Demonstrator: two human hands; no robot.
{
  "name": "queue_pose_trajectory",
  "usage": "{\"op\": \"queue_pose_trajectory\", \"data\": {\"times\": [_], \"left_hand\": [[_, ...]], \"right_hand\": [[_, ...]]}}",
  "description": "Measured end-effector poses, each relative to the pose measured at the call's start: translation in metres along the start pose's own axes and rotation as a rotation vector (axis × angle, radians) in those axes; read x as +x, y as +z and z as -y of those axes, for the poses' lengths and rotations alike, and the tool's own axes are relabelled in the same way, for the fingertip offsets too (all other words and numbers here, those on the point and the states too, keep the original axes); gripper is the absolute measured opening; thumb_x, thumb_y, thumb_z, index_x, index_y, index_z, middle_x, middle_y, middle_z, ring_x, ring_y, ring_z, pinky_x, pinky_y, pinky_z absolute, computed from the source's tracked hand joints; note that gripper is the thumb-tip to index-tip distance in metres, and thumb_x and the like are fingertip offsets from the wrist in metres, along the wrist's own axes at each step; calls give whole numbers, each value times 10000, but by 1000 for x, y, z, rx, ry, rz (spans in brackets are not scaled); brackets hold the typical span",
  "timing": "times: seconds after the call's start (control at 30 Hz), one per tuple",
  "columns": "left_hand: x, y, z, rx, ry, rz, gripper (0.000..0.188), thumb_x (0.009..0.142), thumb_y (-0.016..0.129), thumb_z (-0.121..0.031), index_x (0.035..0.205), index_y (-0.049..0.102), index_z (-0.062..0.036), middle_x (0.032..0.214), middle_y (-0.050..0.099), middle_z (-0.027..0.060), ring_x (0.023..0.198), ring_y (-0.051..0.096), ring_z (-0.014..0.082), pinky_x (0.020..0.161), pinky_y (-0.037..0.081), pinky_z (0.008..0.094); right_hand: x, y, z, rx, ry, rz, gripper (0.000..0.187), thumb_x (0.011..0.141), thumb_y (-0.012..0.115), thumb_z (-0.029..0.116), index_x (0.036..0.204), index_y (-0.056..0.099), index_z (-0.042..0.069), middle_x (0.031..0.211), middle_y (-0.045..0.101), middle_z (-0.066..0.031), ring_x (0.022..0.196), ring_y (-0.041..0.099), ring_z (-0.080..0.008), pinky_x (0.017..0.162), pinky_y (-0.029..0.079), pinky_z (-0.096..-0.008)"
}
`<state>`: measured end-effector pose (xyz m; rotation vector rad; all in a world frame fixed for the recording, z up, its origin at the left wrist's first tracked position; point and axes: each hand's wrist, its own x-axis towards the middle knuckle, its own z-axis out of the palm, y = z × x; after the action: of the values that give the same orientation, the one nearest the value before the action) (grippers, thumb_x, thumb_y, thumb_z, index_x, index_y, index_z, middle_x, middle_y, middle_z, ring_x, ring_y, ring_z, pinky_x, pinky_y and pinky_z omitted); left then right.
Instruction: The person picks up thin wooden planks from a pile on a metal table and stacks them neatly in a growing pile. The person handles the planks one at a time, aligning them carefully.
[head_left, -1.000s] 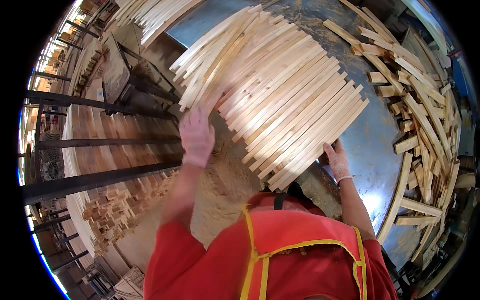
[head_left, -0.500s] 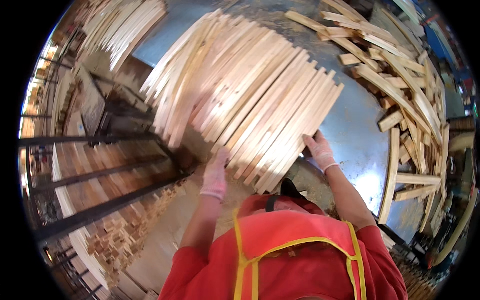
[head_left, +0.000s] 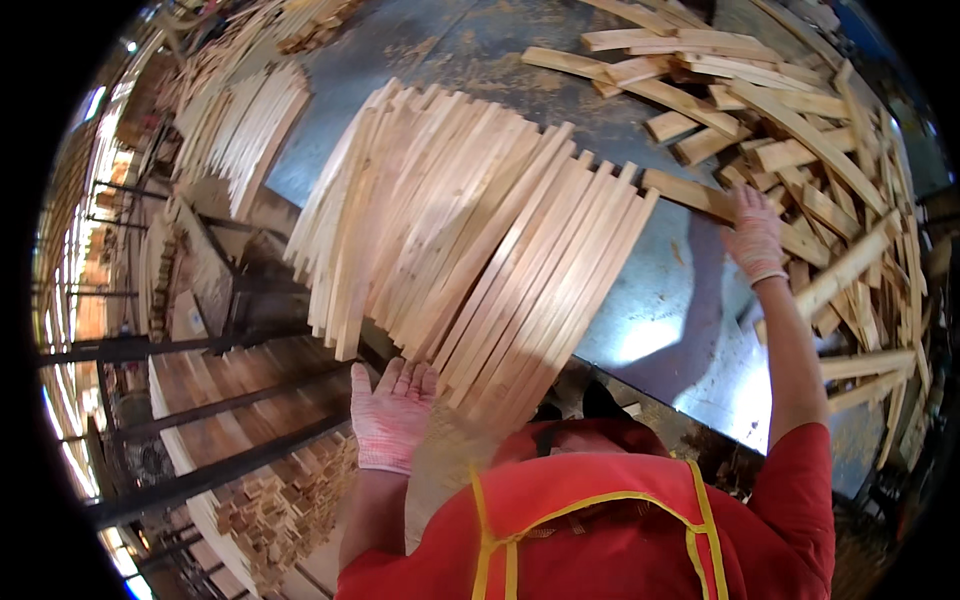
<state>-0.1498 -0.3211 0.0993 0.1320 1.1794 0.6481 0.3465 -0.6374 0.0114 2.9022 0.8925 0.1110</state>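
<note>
A wide row of pale wooden strips (head_left: 460,220) lies side by side on a metal table (head_left: 640,330), their near ends jutting past its edge. My left hand (head_left: 390,415), in a pinkish-white glove, is open with its fingers spread against the near ends of the row. Over at the right, my gloved right hand (head_left: 755,235) grips a single wooden strip (head_left: 690,195) at the side of a loose heap. That strip's far end comes close to the row's right corner. Part of it is hidden under my fingers.
A jumbled heap of wooden pieces (head_left: 800,150) covers the table's right side. Another stack of strips (head_left: 245,135) stands at the far left. Below it are dark metal bars (head_left: 220,475) and a stack of short wooden blocks (head_left: 290,510). Sawdust lies on the table.
My right hand has left the row's right edge and moved right and away to a strip at the heap. My left hand has drawn back slightly and spread its fingers.
</note>
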Motion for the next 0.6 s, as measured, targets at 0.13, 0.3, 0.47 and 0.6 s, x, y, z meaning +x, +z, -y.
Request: {"op": "queue_pose_trajectory", "data": {"times": [0.13, 0.3, 0.47, 0.6], "left_hand": [[-8, 40, -8, 229, -6, 281, 744, 1056, 520, -598, 1499, 468, -3, 1196, 667, 172, 1044, 673, 313, 946, 590, 441], [70, 108, -31, 1149, -125, 727, 642, 974, 666, -262, 1525, 470, 2, 1265, 690, 156, 1008, 694, 209, 877, 587, 331], [87, 123, 17, 2149, 569, 563, 773, 939, 646, -304, 1625, 372, -79, 1340, 690, 200, 1093, 698, 314, 972, 541, 451], [84, 94, -19, 2281, 719, 334, 801, 946, 653, -372, 1651, 353, -137, 1546, 542, 161, 1349, 565, 291, 1130, 429, 460]], "right_hand": [[21, -13, -10, -62, 125, 285, 724, 846, 808, 344, 1484, 530, 140, 1339, 672, -140, 1260, 626, -367, 1106, 467, -471], [21, -1, -35, 222, 152, 94, 427, 910, 744, 353, 1277, 701, 138, 1172, 721, -185, 1133, 680, -372, 966, 539, -483], [-2, -60, -30, 828, 302, -321, 388, 961, 759, 303, 1248, 689, 51, 1055, 736, -114, 939, 700, -259, 846, 548, -380], [-49, -62, -8, 1473, 444, -370, 331, 965, 784, 272, 1175, 694, 33, 1032, 707, -41, 880, 644, -147, 800, 538, -321]]}}
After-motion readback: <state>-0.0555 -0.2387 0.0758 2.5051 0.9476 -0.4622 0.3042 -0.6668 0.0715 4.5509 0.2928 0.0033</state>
